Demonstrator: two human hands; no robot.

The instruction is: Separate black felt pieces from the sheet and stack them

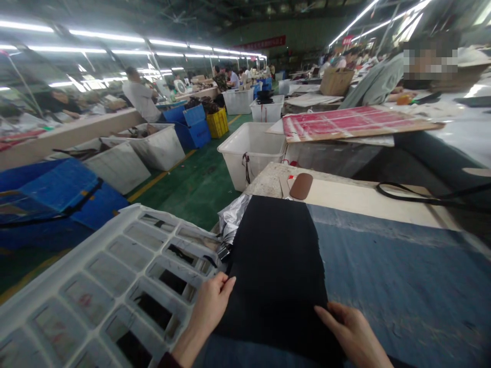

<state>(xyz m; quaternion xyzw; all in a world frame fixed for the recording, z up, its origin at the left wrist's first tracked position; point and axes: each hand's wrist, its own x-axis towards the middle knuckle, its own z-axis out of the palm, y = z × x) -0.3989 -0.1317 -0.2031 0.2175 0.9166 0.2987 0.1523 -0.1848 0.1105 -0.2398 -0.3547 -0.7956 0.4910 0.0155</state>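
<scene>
Pinching a flat, black, fabric-like sheet (pixel 278 260), the person works both hands at its near half — the left hand (pixel 211 302) holds the left edge between thumb and fingers, the right hand (pixel 350 324) the right edge. The sheet lies over a scuffed, blue work surface (pixel 402 271), its far end near a brown, rounded, flat piece (pixel 302 186). Crumpled silver wrapping (pixel 235 215) shows just beside its left edge — and a whitish plastic crate with rectangular openings (pixel 136 277) stands further left.
</scene>
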